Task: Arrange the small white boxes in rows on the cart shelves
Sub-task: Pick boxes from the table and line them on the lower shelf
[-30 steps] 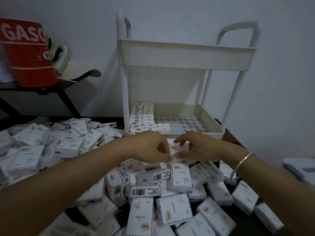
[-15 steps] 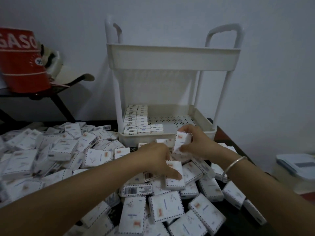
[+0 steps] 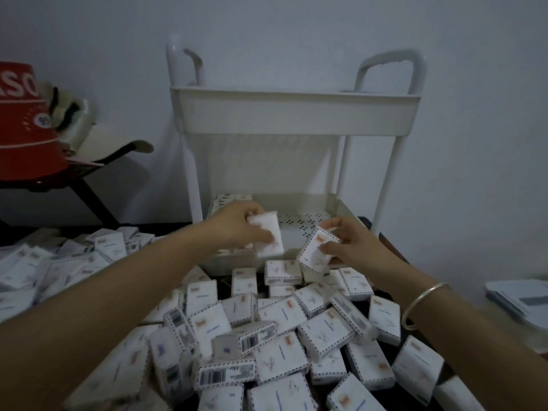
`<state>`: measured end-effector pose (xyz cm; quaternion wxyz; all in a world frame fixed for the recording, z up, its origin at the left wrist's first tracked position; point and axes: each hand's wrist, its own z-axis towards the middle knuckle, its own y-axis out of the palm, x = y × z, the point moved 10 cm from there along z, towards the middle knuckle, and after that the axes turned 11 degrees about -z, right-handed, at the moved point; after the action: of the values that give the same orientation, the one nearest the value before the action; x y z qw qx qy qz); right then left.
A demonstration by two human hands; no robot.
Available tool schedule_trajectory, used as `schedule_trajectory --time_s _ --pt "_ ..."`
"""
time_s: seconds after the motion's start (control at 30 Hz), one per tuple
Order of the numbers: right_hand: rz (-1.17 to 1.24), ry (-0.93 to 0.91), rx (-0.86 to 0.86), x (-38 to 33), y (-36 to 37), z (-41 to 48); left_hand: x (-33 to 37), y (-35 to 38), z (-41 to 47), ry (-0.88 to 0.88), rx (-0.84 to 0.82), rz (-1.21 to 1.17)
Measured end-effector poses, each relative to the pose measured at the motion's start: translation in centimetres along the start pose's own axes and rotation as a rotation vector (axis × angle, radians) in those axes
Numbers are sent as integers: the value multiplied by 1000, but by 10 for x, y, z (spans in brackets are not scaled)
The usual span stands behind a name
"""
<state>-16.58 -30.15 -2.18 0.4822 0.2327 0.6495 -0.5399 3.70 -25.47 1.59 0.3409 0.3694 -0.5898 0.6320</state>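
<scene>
Red can (image 3: 25, 123): far left, on a dark stand beside the table; white letters, partly cut off by the frame edge.
Table (image 3: 166, 225): dark top, mostly covered.
Pile (image 3: 267, 336): loose white boxes heaped from the table's left edge to its near right corner; dashed borders, some barcodes facing up.
Left hand (image 3: 234, 223): fingers curled round the left box, above the front left part of the lower shelf.
Left box (image 3: 268, 235): gripped, upright and blurred, clear of the pile.
Cart (image 3: 296, 114): white, two tiers, at the table's far edge against the wall.
Lower shelf (image 3: 311, 221): perforated floor, bare on the right half.
Rows (image 3: 234, 197): boxes packed along the shelf's left side, from the rear left corner forward; partly hidden by the left hand.
Right box (image 3: 317, 250): tilted, over the shelf's front right rim, just above the pile.
Right hand (image 3: 353, 247): thumb and fingers pinching the right box by its right side.
Bangle (image 3: 421, 304): silver, on the right wrist.
Papers (image 3: 522, 301): a flat stack at the far right edge of view; what carries it is unclear.
</scene>
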Motion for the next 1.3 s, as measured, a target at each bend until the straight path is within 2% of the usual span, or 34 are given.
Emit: schedule_trajectory --time_s 0.17,0.4,0.57,0.93,1.07,1.17,1.3 --pt "-148 -87 36 -10 4 18 -2 -42 54 16 148 25" --pt "-303 -202 58 -23 6 38 -12 -29 93 109 184 216" --pt "-372 -264 134 -33 1 45 -16 -16 100 157 125 368" --pt "-306 -248 188 -33 7 74 -47 12 96 77 -237 530" --pt "-282 -211 182 -35 25 103 -46 17 96 117 -233 615" --pt "-385 -243 216 -44 40 117 -49 12 94 119 -211 553" --pt "-483 -219 34 -40 78 126 -47 1 83 154 -133 543"
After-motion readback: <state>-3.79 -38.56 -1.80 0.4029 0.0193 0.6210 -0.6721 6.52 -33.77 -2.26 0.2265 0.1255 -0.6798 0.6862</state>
